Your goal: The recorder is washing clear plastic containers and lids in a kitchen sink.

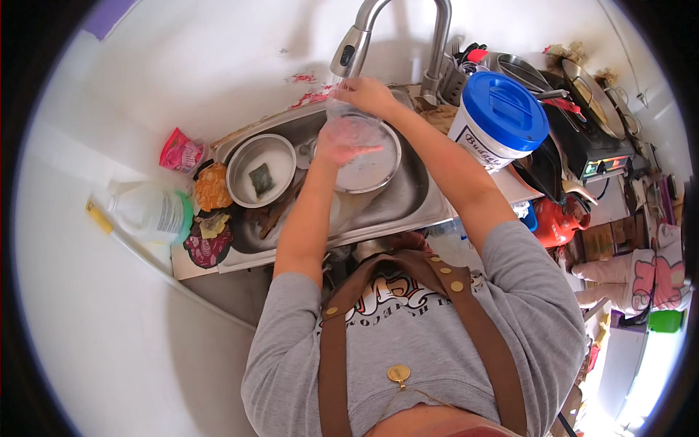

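Observation:
Under the pull-down faucet head, a clear plastic container is between my two hands. My right hand grips its upper end, close below the spout. My left hand is against its lower part, thumb extended; some fingers show blurred through the plastic. Below them in the steel sink sits a large round metal pan, partly covered by my left hand. To its left, a smaller metal bowl contains whitish liquid and a dark green scouring pad.
Left of the sink stand a translucent jug, a pink packet and orange cloth. A white bucket with a blue lid is by my right forearm. Beyond it are a utensil holder, pans and a black stove.

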`<state>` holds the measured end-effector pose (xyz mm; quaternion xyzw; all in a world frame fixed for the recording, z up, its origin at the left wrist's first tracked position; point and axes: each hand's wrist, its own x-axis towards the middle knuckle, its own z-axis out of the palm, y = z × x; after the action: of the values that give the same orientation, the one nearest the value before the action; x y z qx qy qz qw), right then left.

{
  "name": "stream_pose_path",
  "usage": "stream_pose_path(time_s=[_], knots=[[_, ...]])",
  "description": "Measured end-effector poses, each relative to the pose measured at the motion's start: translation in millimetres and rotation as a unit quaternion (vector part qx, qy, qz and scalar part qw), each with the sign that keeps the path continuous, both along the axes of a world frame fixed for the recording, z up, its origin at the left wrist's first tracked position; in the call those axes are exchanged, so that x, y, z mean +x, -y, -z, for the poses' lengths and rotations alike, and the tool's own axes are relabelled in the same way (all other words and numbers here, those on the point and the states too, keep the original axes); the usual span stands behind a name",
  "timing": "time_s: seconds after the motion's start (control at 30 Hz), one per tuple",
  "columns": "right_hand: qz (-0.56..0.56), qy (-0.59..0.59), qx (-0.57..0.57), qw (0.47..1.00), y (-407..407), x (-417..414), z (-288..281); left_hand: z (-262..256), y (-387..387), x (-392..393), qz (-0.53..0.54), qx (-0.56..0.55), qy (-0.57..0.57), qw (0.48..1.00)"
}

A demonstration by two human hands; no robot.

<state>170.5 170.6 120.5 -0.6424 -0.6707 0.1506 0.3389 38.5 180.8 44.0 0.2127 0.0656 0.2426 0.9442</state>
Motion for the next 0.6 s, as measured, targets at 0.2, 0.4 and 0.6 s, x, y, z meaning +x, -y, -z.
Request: stream_pose_path(time_s=[0.2, 0.4, 0.6], knots=[[-0.147, 0.127, 0.025, 0.981, 18, 2, -20, -6, -24, -26, 0.075, 0.018, 0.009, 0.997], [-0.214, 0.414, -0.170, 0.868, 36, -12, -25, -4, -31, -24, -0.155, 0.179, -0.128, 0.963], [-0.229, 0.419, -0.146, 0.866, 49, -42, 8, -23, -22, -29, -0.322, 0.216, -0.162, 0.908]])
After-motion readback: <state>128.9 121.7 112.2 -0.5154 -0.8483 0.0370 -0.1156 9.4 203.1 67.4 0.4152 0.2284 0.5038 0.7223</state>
